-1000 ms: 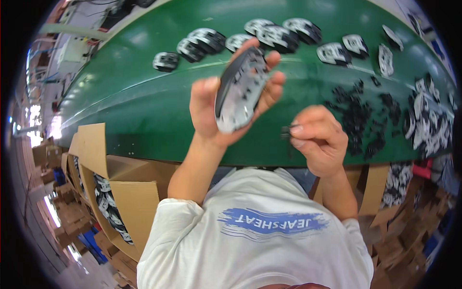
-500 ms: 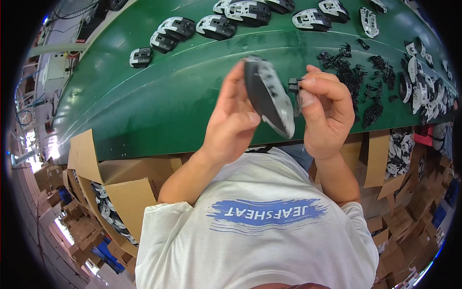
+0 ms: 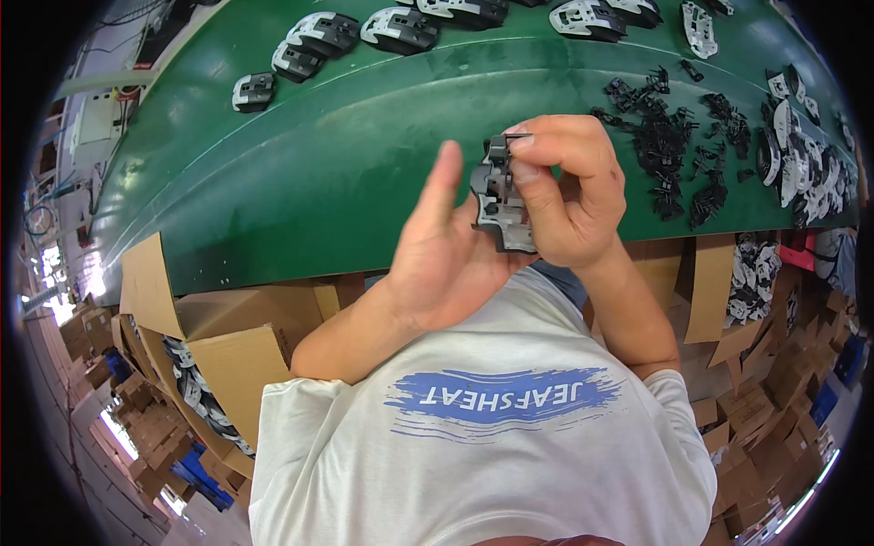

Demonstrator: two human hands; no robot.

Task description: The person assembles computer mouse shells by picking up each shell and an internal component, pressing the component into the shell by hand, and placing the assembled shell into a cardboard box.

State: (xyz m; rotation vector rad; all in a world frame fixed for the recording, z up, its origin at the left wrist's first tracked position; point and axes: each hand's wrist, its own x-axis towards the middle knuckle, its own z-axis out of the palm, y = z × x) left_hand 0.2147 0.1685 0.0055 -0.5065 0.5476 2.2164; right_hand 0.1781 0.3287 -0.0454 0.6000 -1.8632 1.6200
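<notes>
A black and grey mouse shell [image 3: 503, 211] is held in front of my chest with its hollow, ribbed side showing. It leans on the fingers of my left hand [image 3: 446, 264], which lie partly hidden behind it, while the thumb stands up apart from it. My right hand [image 3: 574, 191] is closed, with thumb and index finger pinching a small black plastic part [image 3: 518, 136] against the upper end of the shell. Fingers cover much of that part, so I cannot tell whether it is seated in the shell.
Black and white mouse shells [image 3: 401, 30] stand along the far side of the green table [image 3: 300, 191]. Piles of small black parts [image 3: 663, 146] lie at the right, beside a heap of white shells [image 3: 806, 168]. Open cardboard boxes [image 3: 241, 373] line the near edge.
The mouse shell has turned from its side to show its inside. My right hand has moved left, bringing the small black part onto it. My left thumb has lifted off the shell.
</notes>
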